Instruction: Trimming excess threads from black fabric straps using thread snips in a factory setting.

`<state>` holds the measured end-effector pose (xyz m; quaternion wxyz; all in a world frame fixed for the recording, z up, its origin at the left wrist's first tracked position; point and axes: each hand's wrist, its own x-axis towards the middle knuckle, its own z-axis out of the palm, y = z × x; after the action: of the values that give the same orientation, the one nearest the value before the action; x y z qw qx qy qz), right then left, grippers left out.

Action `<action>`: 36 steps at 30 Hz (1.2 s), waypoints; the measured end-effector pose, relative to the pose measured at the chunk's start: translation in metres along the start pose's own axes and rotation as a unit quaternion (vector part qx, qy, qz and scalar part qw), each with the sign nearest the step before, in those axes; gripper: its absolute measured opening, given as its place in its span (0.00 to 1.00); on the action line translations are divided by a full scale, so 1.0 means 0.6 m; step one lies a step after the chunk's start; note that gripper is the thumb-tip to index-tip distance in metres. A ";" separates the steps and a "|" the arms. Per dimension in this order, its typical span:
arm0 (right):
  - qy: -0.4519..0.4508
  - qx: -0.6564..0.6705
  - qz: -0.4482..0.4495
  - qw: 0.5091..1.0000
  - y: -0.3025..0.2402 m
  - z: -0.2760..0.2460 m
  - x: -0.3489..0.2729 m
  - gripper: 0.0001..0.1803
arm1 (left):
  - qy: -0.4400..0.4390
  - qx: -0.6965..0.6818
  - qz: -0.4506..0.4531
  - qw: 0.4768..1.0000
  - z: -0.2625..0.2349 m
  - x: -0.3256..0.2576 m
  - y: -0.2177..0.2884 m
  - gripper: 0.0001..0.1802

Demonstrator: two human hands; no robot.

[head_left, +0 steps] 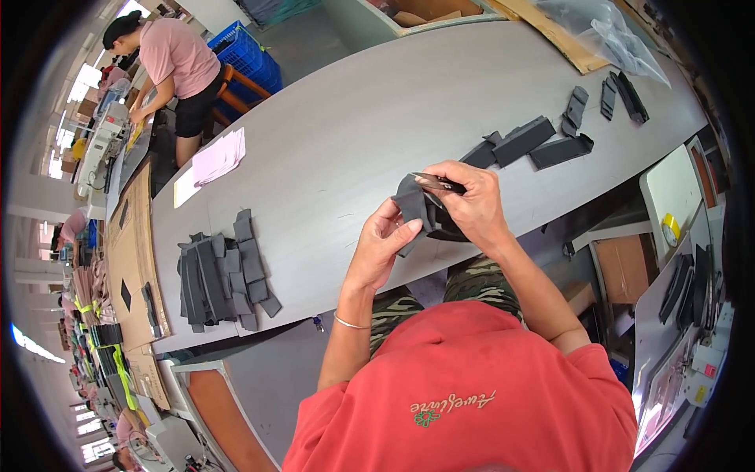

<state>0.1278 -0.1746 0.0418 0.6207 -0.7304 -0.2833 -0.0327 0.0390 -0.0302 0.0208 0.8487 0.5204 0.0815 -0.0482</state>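
Dark grey fabric piece [414,206] held above the near edge of the grey bench [330,149]: left hand [377,248] grip pinched on its lower part, right hand [472,206] grip closed on small scissors [437,183] at its top edge. Risk, judged: blades sit close to the left fingers [397,228], so a slip could nick them; a loose pinch could let the piece drop off the bench edge

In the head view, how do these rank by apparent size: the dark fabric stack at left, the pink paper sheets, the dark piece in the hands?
1. dark fabric stack, largest
2. pink paper sheets
3. dark piece in the hands, smallest; partly hidden by fingers, so unsure against the sheets.
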 end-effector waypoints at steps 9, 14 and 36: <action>-0.017 0.018 0.026 0.999 -0.007 0.001 -0.008 0.09 | 0.063 -0.022 0.094 0.993 -0.004 0.004 -0.016 0.13; -0.050 0.107 0.065 0.991 -0.018 -0.005 -0.010 0.05 | 0.076 -0.039 0.094 0.992 -0.001 0.005 -0.013 0.13; -0.136 0.325 0.204 0.913 -0.020 -0.026 -0.006 0.08 | -0.016 -0.092 0.107 0.990 -0.032 -0.010 -0.031 0.10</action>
<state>0.1243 -0.1896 0.0544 0.7723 -0.5279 -0.2045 0.2882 0.0285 -0.0216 -0.0031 0.8943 0.4453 0.0159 0.0422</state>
